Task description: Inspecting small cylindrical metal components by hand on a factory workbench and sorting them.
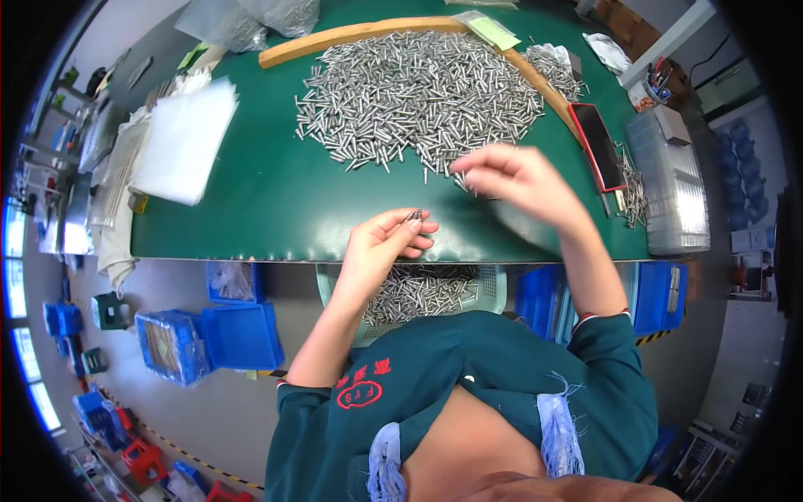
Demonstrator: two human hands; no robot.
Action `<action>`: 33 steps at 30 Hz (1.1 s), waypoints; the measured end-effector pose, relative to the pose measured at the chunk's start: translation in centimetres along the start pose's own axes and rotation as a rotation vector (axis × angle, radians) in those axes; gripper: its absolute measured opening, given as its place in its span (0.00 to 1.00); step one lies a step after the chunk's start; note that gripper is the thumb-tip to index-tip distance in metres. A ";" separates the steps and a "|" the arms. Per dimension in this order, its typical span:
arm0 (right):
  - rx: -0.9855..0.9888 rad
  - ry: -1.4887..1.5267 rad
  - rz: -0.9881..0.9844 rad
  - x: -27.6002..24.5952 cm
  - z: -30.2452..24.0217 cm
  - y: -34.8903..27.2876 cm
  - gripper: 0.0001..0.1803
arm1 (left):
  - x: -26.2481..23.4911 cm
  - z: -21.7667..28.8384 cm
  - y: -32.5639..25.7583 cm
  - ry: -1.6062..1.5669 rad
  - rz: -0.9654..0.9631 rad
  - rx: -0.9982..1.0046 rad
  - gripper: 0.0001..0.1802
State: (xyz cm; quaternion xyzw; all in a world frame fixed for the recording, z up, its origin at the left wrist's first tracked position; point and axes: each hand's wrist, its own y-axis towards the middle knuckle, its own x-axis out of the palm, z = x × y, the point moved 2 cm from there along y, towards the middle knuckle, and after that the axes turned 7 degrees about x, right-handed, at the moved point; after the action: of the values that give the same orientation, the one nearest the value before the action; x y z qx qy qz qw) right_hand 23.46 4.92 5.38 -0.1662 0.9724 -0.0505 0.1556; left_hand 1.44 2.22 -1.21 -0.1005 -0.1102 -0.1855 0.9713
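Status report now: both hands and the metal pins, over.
Left hand pinching few small pins. Right hand blurred at edge of the pin pile; grip unclear. Nothing between hands and pile.

A broad strip of bare green table mat (251, 209) lies open between the heap of small silver metal pins (418, 92) and the near edge. A stack of white plastic sheets (184, 138) bounds it on the left; a red-edged dark phone (598, 144) and a clear plastic box (673, 188) close the right.

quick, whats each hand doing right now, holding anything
Left hand: fingers closed on a few small metal pins.
Right hand: blurred over the edge of the pin pile; cannot tell if it holds anything.
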 end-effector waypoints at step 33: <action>0.508 1.631 -0.323 6.4 5.8 -0.7 0.08 | -1.1 1.4 -1.1 0.243 -0.001 0.170 0.17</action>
State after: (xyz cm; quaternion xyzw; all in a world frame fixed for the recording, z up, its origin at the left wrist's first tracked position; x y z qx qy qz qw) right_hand 19.85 1.80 -1.81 -0.1745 0.7041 -0.3908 -0.5667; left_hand -0.23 1.93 0.05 0.0056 -0.0073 -0.1869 0.9823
